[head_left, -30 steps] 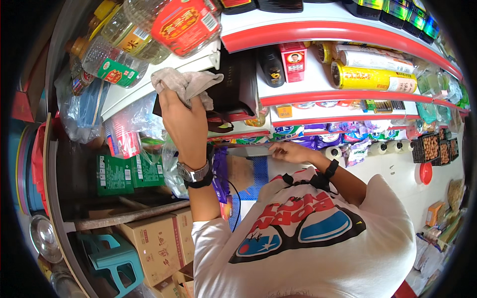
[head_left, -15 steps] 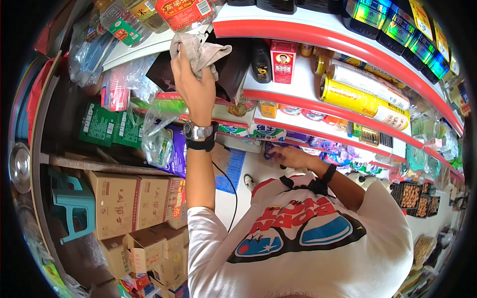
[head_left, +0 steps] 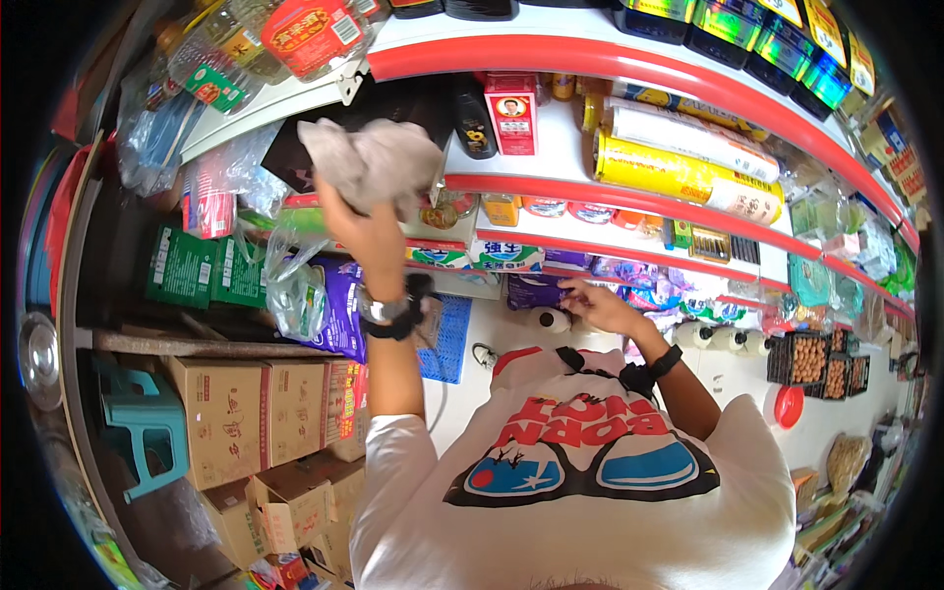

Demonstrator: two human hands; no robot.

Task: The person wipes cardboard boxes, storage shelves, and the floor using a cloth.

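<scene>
Our left hand [head_left: 366,236] is clamped on the cloth [head_left: 374,162], both a touch blurred, and we have that cloth up in front of a dark object [head_left: 285,152]! Just right, on the shelf [head_left: 559,143], we spot a black bottle [head_left: 474,123], a red box [head_left: 511,118] beside it, then a yellow roll [head_left: 649,165] lying flat. Lower down, our right hand [head_left: 600,310] has its fingers bent and apart, near a purple pack [head_left: 534,292]; touching or not, we cannot tell.
</scene>
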